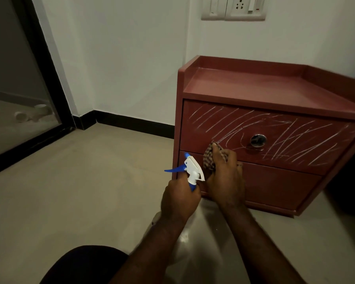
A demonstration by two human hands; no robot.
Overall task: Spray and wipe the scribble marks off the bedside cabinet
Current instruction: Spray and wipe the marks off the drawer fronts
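Observation:
A reddish-brown bedside cabinet (275, 181) stands on the floor against the white wall. White scribble marks (291, 138) cover its upper drawer front around a round metal knob (258, 140). My left hand (179, 198) grips a spray bottle (193, 171) by the neck; its white and blue trigger head sits just left of the cabinet's lower left corner. My right hand (226, 177) holds a checked brown cloth (211, 157) bunched against the drawer front, at the lower left of the scribbles.
Beige floor tiles (80, 191) stretch to the left. A dark-framed glass door (29, 89) is at far left, with black skirting along the wall. A switch and socket plate (234, 7) is on the wall above the cabinet. My dark-clad knee (84, 265) is at the bottom.

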